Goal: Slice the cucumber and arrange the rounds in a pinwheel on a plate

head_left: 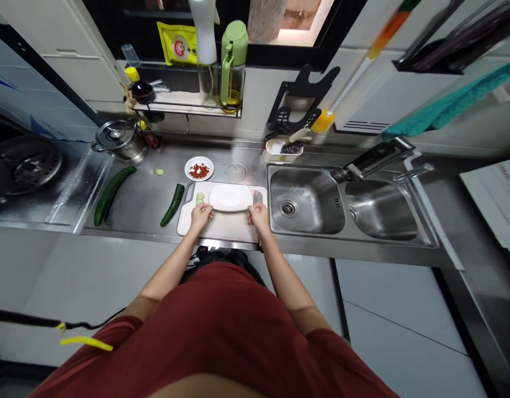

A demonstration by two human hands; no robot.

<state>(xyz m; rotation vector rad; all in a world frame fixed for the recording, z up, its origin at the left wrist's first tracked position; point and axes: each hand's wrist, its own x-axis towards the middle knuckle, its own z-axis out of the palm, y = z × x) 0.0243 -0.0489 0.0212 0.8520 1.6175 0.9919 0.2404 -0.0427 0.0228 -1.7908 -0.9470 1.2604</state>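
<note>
Both hands grip a white oval plate (230, 197) by its near edge, above a white cutting board (234, 228). My left hand (202, 215) pinches the plate's left end, and my right hand (258, 214) pinches its right end. Some cucumber slices (200, 197) lie on the board just left of the plate. Part of a knife blade (257, 195) shows at the board's right side; the rest of it is hidden. Left of the board rests a cut cucumber (172, 205). Farther left is a whole cucumber (112, 194), and a cucumber end piece (159, 171) sits between them.
Behind the board stands a small white dish (199, 177) of chopped red pieces. A double steel sink (306, 168) with a faucet (373, 159) adjoins on the right. A lidded pot (121, 145) and a stove burner (25, 165) are at left. Bottles stand on a wall rack (184, 105).
</note>
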